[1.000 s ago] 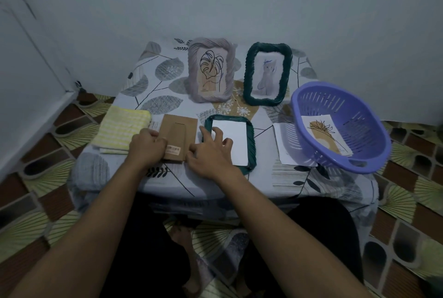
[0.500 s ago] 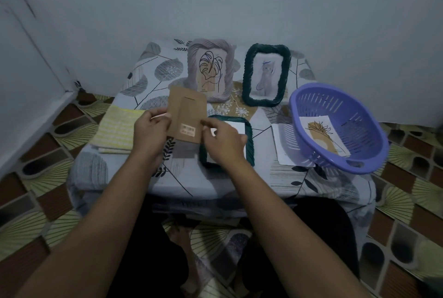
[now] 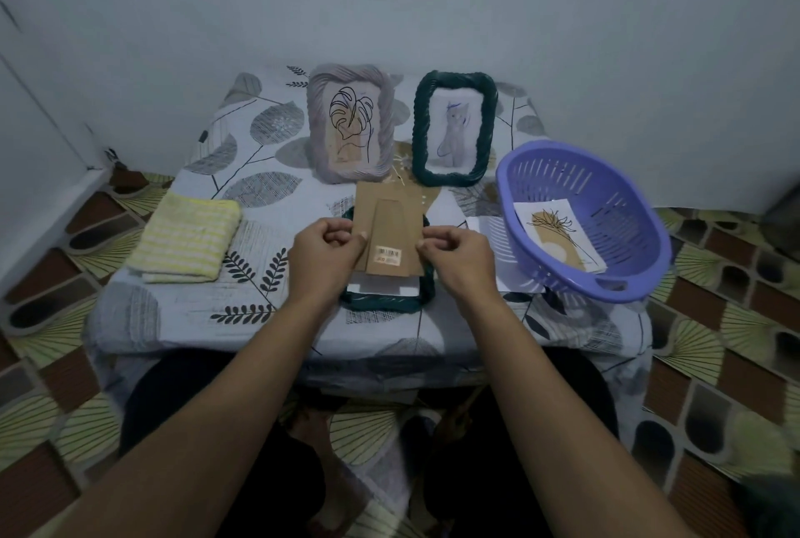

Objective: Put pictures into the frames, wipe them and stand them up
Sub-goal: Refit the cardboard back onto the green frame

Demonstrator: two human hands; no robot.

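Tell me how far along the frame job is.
Done: the grey twisted-rim frame and the dark green twisted-rim frame stand at the back with pictures in. In hand: the left hand and right hand pinch the brown cardboard backing over a third green frame lying flat. Left: seat it, wipe with the yellow striped cloth, stand it; one print waits in the purple plastic basket.

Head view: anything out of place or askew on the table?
Mostly tidy. The basket sits on loose white sheets and seems to overhang the table's right edge. The left hand and right hand pinch the backing over the flat green frame; it is not seated yet.
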